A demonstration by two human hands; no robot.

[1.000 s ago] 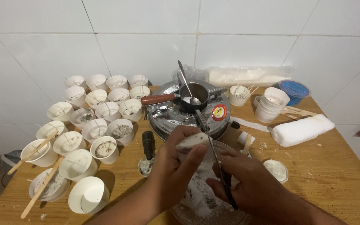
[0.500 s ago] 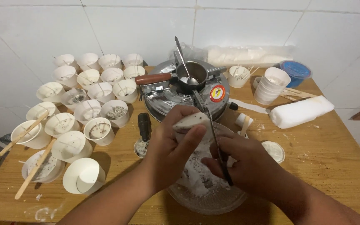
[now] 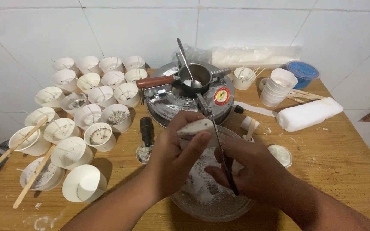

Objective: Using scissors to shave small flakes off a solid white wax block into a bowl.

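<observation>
While the left hand (image 3: 180, 149) is gripping a white wax block (image 3: 195, 127) over the glass bowl (image 3: 219, 205) at the near table edge, the right hand (image 3: 249, 169) is closing its fingers around a knife (image 3: 219, 145), blade touching the block.

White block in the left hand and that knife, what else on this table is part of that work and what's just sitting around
In use:
left hand holding the white block
right hand holding the knife
clear bowl of white chips under them

Lying about:
paper cups at left
stove with small pot and spoon
stacked cups
blue lid
white slab
</observation>
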